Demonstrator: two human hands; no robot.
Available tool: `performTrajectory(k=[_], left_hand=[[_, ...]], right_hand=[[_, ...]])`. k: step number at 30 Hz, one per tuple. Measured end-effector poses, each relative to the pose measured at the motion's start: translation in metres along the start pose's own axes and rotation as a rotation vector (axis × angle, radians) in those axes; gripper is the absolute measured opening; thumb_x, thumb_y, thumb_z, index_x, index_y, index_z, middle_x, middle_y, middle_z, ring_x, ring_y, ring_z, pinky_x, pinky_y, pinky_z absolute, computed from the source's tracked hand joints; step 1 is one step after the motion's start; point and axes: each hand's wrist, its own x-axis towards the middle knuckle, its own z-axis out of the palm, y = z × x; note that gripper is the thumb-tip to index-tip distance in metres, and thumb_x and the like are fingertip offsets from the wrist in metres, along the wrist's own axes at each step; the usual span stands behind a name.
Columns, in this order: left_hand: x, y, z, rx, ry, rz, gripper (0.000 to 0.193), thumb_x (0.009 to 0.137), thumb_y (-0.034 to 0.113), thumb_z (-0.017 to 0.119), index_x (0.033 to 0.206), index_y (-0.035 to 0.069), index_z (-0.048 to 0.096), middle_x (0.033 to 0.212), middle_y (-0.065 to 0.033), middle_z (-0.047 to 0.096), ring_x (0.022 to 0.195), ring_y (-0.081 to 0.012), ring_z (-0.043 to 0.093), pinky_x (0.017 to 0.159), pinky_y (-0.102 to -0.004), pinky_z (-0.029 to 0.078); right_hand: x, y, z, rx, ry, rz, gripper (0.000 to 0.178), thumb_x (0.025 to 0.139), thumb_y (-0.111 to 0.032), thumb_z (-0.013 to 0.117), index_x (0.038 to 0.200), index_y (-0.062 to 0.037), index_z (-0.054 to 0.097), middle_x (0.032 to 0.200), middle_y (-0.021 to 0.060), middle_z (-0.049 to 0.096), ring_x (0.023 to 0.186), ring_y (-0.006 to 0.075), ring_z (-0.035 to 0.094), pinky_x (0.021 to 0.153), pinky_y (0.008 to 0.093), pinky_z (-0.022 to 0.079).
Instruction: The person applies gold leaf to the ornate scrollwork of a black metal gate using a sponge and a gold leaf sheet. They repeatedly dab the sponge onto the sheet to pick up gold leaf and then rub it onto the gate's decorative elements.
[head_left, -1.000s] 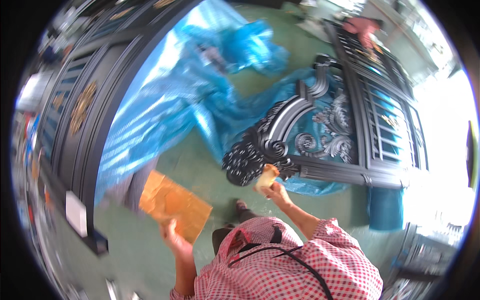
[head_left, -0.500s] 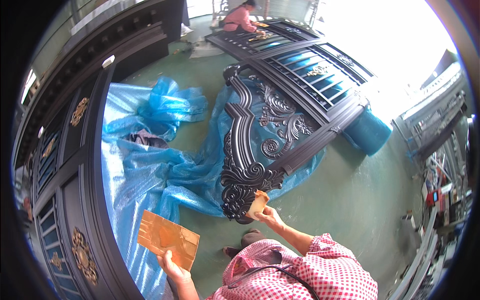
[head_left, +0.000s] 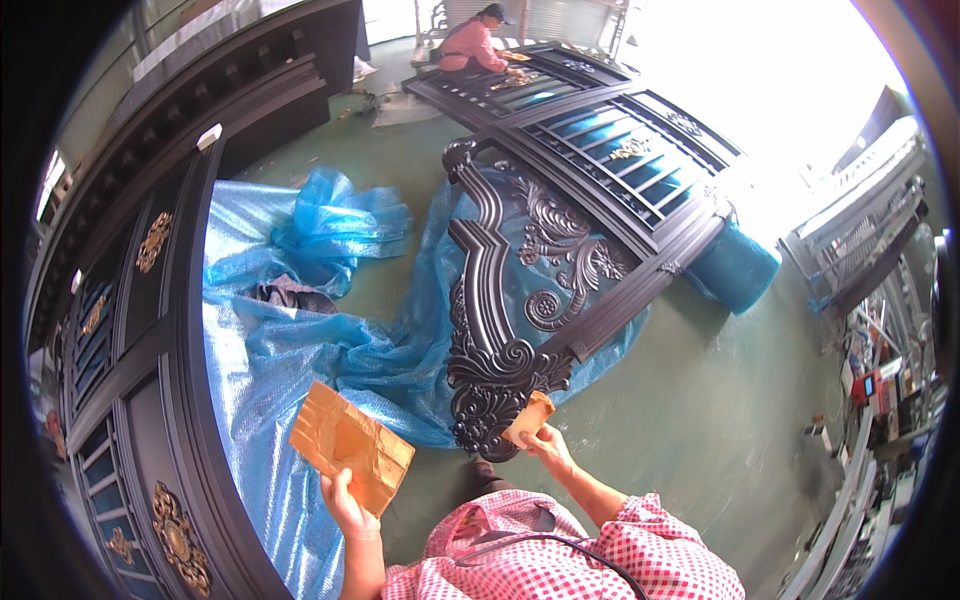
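My left hand (head_left: 347,507) grips the lower edge of a flat rectangular piece of cardboard (head_left: 350,438), coated with shiny gold. Pinched in my right hand (head_left: 549,449) is a pale sponge-like pad (head_left: 526,422) with an orange-gold far edge. The pad is right beside the carved corner (head_left: 487,412) of a dark metal gate panel; whether it touches the carving I cannot tell. From that corner the dark panel runs away from me, with moulded edging (head_left: 482,272) and silvery scrollwork (head_left: 562,235).
Blue bubble wrap (head_left: 290,370) covers the floor under and left of the panel, with a dark cloth (head_left: 292,294) on it. Another dark gate (head_left: 150,395) stands at the left. A blue roll (head_left: 735,268) lies at the right. A co-worker (head_left: 470,45) bends over the far end.
The cardboard in my left hand has risen, tilted and shifted slightly right. My right hand and its pad are a little lower and further right beside the carved corner.
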Motion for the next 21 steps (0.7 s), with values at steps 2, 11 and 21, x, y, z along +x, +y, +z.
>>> performTrajectory(k=[2, 11, 21], left_hand=[[0.003, 0.000, 0.012, -0.003, 0.010, -0.012, 0.043, 0.080, 0.007, 0.050, 0.122, 0.001, 0.048, 0.119, -0.0117, 0.052, 0.107, -0.0237, 0.053, 0.093, -0.0361, 0.044], [0.035, 0.008, 0.039, -0.003, -0.006, 0.026, 0.044, 0.079, 0.002, 0.050, 0.124, 0.004, 0.049, 0.117, -0.0088, 0.056, 0.106, -0.0220, 0.056, 0.092, -0.0354, 0.046], [0.117, 0.034, 0.041, 0.025, -0.080, -0.131, 0.045, 0.081, -0.004, 0.051, 0.125, 0.003, 0.046, 0.118, -0.0081, 0.055, 0.106, -0.0207, 0.055, 0.091, -0.0342, 0.046]], right_hand=[[0.006, -0.002, -0.005, -0.020, 0.007, 0.006, 0.030, 0.085, -0.031, 0.067, 0.106, -0.0111, 0.060, 0.094, -0.0033, 0.064, 0.083, 0.0081, 0.057, 0.071, 0.0258, 0.044], [0.026, -0.009, -0.001, 0.002, 0.148, 0.031, 0.024, 0.085, -0.025, 0.065, 0.103, -0.0110, 0.060, 0.092, -0.0060, 0.063, 0.078, 0.0054, 0.054, 0.068, 0.0246, 0.042], [0.066, -0.007, 0.048, -0.016, 0.208, 0.022, 0.032, 0.084, -0.033, 0.068, 0.108, -0.0127, 0.059, 0.098, -0.0049, 0.065, 0.086, 0.0080, 0.059, 0.071, 0.0259, 0.045]])
